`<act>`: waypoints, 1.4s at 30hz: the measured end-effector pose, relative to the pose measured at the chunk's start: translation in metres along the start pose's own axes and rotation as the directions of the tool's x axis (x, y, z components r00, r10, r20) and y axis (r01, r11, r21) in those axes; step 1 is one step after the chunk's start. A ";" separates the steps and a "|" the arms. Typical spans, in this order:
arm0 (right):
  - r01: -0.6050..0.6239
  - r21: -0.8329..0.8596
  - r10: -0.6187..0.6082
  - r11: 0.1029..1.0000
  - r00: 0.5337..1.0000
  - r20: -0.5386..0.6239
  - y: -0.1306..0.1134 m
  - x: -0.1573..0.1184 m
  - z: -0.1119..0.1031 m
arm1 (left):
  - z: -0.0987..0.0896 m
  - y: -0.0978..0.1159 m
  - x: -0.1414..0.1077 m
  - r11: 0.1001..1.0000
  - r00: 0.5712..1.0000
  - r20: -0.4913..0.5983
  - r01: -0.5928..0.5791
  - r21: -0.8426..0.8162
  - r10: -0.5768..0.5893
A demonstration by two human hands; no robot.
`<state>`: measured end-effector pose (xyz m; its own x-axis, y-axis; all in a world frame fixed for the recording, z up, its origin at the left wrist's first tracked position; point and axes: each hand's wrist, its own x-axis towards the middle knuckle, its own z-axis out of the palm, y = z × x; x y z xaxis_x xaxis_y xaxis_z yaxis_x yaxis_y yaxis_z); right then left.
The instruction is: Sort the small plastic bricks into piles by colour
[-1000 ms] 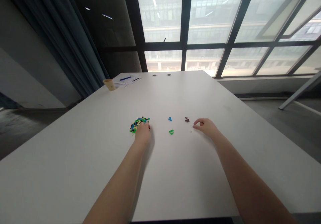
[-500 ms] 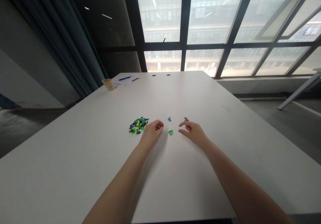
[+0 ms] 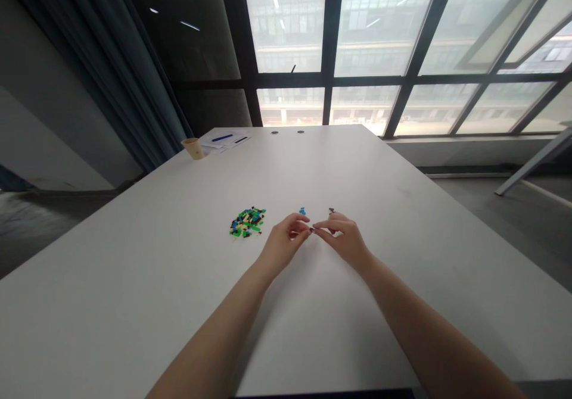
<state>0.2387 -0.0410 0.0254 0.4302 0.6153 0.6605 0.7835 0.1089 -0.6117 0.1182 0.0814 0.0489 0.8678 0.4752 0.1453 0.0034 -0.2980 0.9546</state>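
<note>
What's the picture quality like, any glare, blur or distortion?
In the head view, the windows glare white while the dark curtain loses detail; the wide lens tilts the window frames and stretches the white table; the left hand and right hand cast only faint shadows; the small plastic bricks are too tiny to show crisp edges.

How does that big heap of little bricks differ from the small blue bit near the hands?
The heap of small plastic bricks is far larger than the blue bricks, which are only a few pieces. The heap mixes green, blue, yellow and dark pieces, while the blue bricks are one colour. The heap lies off to the side, while the blue bricks sit just beyond the left hand. Both rest on the white table and look like the same kind of small brick.
</note>
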 end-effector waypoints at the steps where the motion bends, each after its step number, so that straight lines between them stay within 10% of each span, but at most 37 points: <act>1: 0.003 0.002 -0.003 1.000 1.000 0.001 0.000 0.000 0.000 | 0.000 0.000 0.000 1.000 1.000 -0.003 0.000 -0.007 0.000; 29: -0.063 -0.115 0.050 0.991 0.993 -0.111 0.013 0.005 -0.013 | -0.007 -0.008 0.005 0.969 0.997 -0.077 -0.011 0.246 0.031; 32: -0.299 -0.252 0.245 0.920 0.943 -0.225 0.042 0.005 -0.028 | -0.020 -0.020 0.011 0.843 0.982 -0.185 0.072 0.533 0.033; 37: -0.566 -0.510 0.576 0.648 0.802 -0.158 0.074 0.000 -0.029 | -0.050 -0.039 0.016 0.376 0.884 -0.461 0.456 0.806 -0.084; 42: -0.584 -0.541 0.623 0.605 0.771 -0.136 0.080 -0.001 -0.019 | -0.072 -0.055 0.020 0.308 0.763 -0.616 0.644 0.700 -0.195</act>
<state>0.3092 -0.0479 -0.0162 0.8804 0.4355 0.1876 0.4651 -0.7159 -0.5207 0.0999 0.1664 0.0184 0.3554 0.9309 0.0850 0.9080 -0.3654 0.2050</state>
